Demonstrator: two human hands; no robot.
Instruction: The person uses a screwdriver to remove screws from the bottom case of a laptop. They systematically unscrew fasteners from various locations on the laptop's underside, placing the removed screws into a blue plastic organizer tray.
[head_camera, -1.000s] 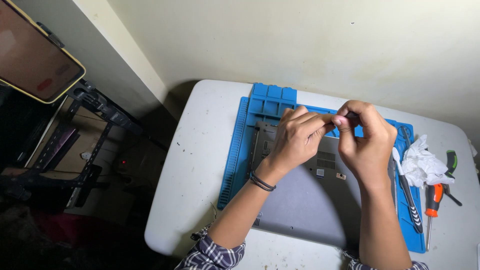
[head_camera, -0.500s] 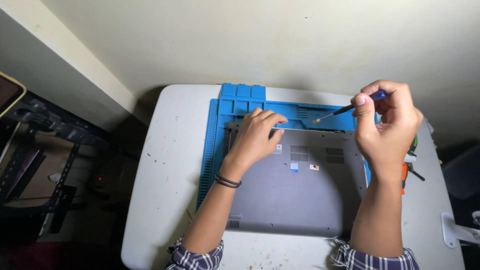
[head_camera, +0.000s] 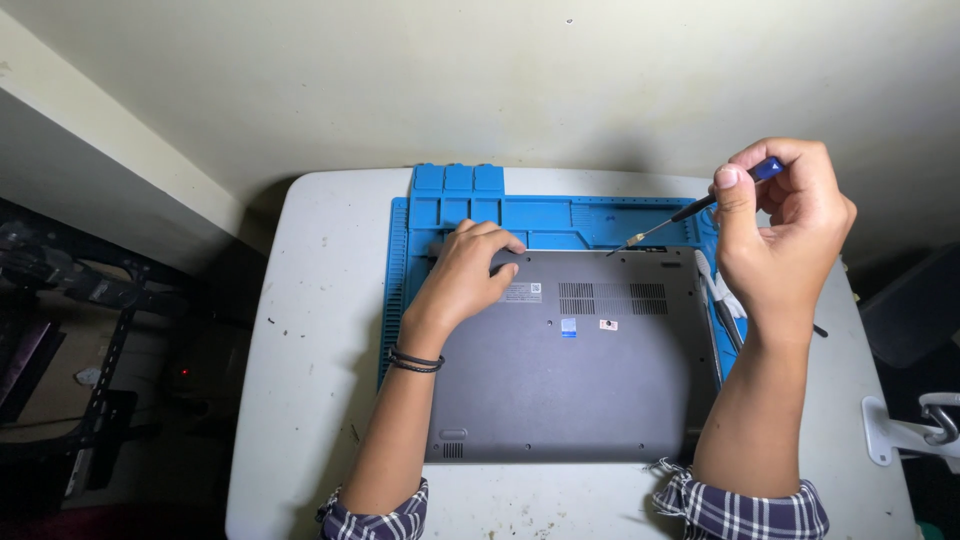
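While our left hand (head_camera: 468, 275) lies flat and open on the upturned grey laptop (head_camera: 575, 365), our right hand (head_camera: 785, 240) grips a small screwdriver (head_camera: 690, 212).

We press the palm on the laptop's upper left corner, apparently to steady it on the blue mat (head_camera: 560, 215) at frame centre. Our right fingers close around the blue-capped handle at the upper right, tip angled down-left just above the laptop's top edge, near its vents. The mat rests on a white table (head_camera: 310, 330).

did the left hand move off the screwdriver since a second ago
Yes. The left hand has dropped from the right hand and its screwdriver onto the laptop's far left corner.
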